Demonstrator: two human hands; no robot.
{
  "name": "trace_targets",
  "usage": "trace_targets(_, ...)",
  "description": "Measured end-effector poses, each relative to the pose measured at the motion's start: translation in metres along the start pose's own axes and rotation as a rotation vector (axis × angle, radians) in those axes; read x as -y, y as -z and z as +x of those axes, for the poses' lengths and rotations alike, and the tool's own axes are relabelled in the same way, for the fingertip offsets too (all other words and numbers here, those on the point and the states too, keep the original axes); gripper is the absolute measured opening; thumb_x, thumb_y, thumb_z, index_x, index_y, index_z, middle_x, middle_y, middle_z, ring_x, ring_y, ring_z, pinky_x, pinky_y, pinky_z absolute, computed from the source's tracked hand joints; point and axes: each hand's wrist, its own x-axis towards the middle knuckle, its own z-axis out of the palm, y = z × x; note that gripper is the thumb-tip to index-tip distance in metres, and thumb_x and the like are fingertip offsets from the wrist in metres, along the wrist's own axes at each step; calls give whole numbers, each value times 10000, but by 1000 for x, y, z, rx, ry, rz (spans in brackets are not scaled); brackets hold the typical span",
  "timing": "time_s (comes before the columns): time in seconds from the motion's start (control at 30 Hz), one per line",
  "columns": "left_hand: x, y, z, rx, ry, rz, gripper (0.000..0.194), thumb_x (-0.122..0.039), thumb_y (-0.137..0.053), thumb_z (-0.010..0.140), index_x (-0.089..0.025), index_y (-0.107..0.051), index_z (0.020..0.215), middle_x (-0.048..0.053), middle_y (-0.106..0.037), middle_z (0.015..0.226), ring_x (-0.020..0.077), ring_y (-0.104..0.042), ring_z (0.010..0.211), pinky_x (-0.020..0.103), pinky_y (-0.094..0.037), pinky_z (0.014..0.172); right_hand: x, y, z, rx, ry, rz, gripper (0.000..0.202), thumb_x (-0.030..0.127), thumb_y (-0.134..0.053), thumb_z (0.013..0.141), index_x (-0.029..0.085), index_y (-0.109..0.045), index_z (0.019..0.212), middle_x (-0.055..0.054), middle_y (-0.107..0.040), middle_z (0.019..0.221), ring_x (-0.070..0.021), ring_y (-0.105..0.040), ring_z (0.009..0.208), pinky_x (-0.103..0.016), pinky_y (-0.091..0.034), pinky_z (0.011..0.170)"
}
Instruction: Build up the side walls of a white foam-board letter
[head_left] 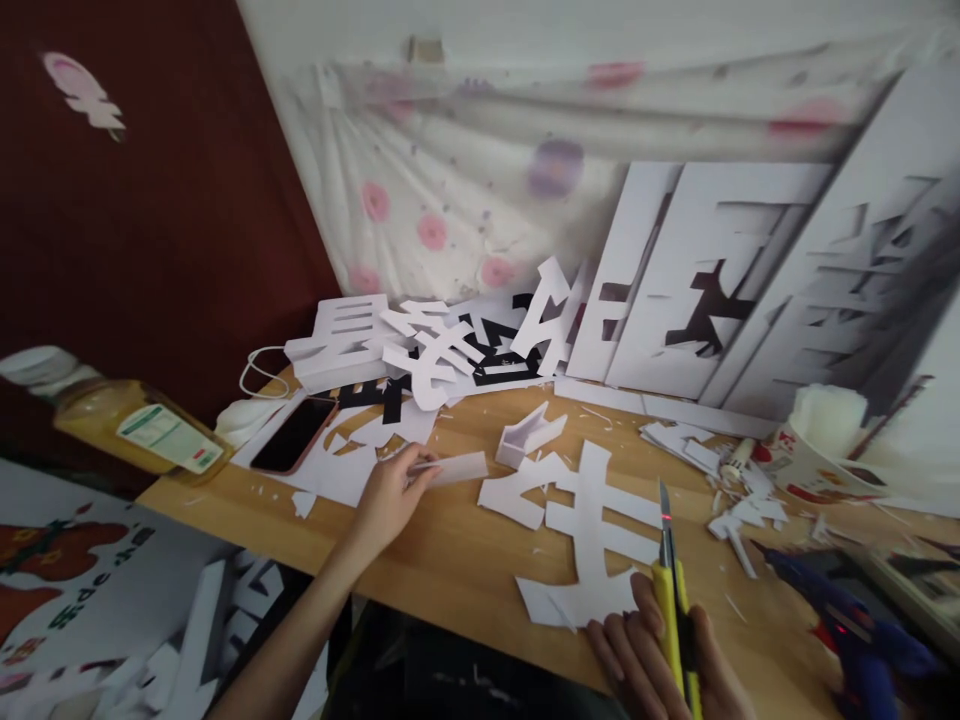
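Note:
My left hand (396,492) pinches one end of a narrow white foam-board strip (463,468) over the middle of the table. In my right hand (652,655), at the front edge, is a yellow utility knife (670,610) with its blade out, pointing up and away from me. Between the hands lies a large white cut-out character (592,510), its lower end close to my right fingers. A small folded white piece (530,436) stands just behind the strip.
A phone (294,436) and a bottle of yellow liquid (142,425) are at left. White cut-outs (431,350) pile up behind. Cut-out boards (720,280) lean on the wall. At right are a paper cup (810,455), scraps (750,510) and a blue glue gun (847,620).

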Motion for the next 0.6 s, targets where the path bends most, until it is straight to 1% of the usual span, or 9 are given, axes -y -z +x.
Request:
trace_targets(0.03, -1, -8, 0, -37, -26, -13, 85, -280, -594, 889, -226, -659, 892, 25, -768, 887, 212, -727, 834, 297, -555, 740, -2, -4, -1, -5, 6, 14, 376, 573, -537, 943, 257, -536, 738, 118, -22, 393, -95, -131, 402, -237, -453, 603)
trace_targets(0.07, -1, -17, 1, -56, -43, -21, 83, -269, -599, 891, -223, -668, 895, 28, -772, 892, 210, -730, 846, 297, -560, 762, -3, -7, -1, 2, 4, 12, 365, 573, -556, 937, 255, -547, 757, 119, -65, 415, -85, -118, 410, -222, -448, 581)
trace_targets(0.17, 2, -44, 2, -75, -80, -25, 93, -225, -612, 892, -210, -701, 918, 50, -785, 937, 214, -733, 898, 319, -564, 833, -5, -9, -1, 35, 33, -54, 329, 578, -641, 898, 256, -594, 852, 119, -246, 536, -44, -78, 431, -178, -402, 488)
trace_targets(0.2, 3, -51, 2, -78, -93, -23, 102, -210, -615, 892, -207, -711, 928, 58, -787, 957, 218, -733, 918, 329, -563, 854, -4, -9, -1, 51, 60, -88, 332, 585, -663, 882, 257, -606, 880, 117, -274, 571, -37, -69, 437, -168, -377, 456)
trace_targets(0.27, 3, -60, 3, -76, -119, -16, 115, -188, -625, 889, -204, -727, 941, 64, -790, 979, 222, -732, 937, 341, -561, 874, 0, -10, -3, 75, 115, -151, 343, 590, -683, 865, 255, -618, 897, 112, -275, 591, -41, -70, 451, -159, -354, 427)
trace_targets(0.43, -4, -65, 0, -53, -162, 2, 106, -170, -665, 880, -201, -754, 928, 57, -803, 950, 217, -747, 898, 335, -574, 843, 12, -18, -13, 64, 143, -187, 309, 538, -696, 872, 240, -617, 842, 100, -210, 596, -60, -91, 471, -153, -353, 442)
trace_targets(0.6, -6, -68, -5, -76, -146, 0, 125, -166, -661, 884, -194, -763, 951, 68, -810, 982, 223, -753, 931, 352, -584, 867, 12, -20, -17, 61, 193, -249, 258, 481, -723, 854, 242, -628, 866, 92, -244, 612, -62, -129, 465, -154, -323, 429)
